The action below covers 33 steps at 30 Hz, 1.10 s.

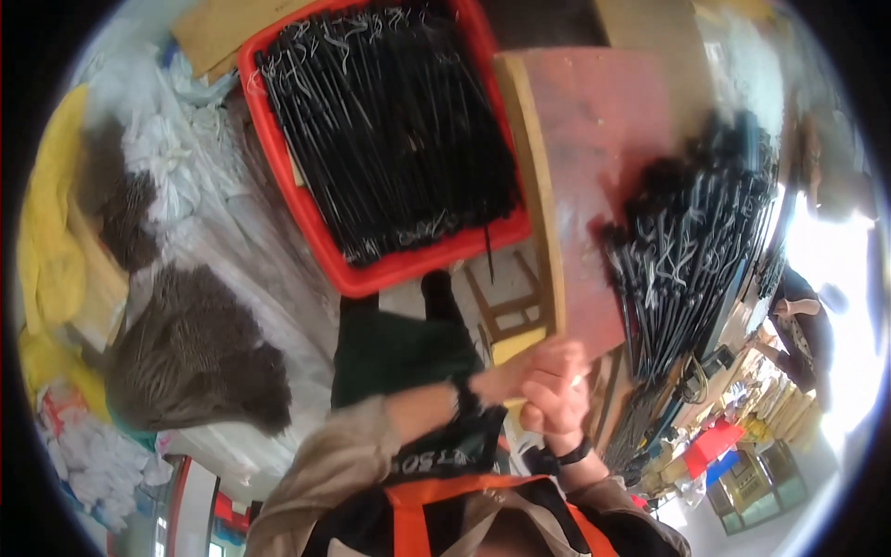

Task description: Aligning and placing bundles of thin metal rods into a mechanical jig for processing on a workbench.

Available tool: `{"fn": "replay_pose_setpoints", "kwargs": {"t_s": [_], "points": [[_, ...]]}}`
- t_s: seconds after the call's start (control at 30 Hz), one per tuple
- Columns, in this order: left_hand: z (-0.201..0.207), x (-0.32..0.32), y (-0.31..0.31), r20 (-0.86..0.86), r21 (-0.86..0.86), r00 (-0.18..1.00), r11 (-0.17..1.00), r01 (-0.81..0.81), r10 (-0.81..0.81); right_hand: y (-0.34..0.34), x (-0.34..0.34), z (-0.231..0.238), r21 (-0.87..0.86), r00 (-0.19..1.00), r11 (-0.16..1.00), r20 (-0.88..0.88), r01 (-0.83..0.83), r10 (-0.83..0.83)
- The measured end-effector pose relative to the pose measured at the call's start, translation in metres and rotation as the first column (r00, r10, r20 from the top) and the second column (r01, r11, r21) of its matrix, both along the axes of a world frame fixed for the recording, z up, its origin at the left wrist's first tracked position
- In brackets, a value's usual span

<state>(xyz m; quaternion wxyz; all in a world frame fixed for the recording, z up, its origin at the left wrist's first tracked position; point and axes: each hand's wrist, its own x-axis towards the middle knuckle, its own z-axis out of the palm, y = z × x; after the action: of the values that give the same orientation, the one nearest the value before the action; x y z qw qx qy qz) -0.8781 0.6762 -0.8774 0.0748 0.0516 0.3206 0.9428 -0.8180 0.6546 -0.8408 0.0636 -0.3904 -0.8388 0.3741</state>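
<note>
At the near edge of the reddish bench (594, 167), with both hands (557, 385) pressed together, cannot tell if pinching anything, near black rods (673, 269) along right edge.

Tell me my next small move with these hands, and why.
Perhaps move the right hand away from the left hand toward the black bundles on the right: both hands meet beside the red board, the bundles lie nearby, and neither hand clearly holds one.
</note>
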Motion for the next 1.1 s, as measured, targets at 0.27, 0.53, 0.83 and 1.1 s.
{"fn": "replay_pose_setpoints", "kwargs": {"t_s": [0.27,0.53,0.83,1.1], "points": [[-0.095,-0.112,-0.226,0.250,-0.918,0.485,-0.045,0.394,-0.838,0.020,-0.155,-0.281,0.434,0.967,0.901,0.223,0.017,-0.126],[-0.131,-0.144,-0.247,0.483,-0.867,0.573,-0.268,0.421,-0.663,0.020,-0.146,-0.335,0.065,0.946,0.953,0.118,0.296,-0.302],[-0.096,-0.135,-0.200,0.436,-0.845,0.424,-0.199,0.496,-0.794,0.021,-0.093,-0.216,-0.234,0.935,0.956,0.344,0.177,-0.089],[-0.059,-0.091,-0.139,0.412,-0.858,0.348,-0.231,0.458,-0.842,0.041,0.031,0.000,-0.207,1.000,0.978,-0.017,0.021,-0.025]]}}
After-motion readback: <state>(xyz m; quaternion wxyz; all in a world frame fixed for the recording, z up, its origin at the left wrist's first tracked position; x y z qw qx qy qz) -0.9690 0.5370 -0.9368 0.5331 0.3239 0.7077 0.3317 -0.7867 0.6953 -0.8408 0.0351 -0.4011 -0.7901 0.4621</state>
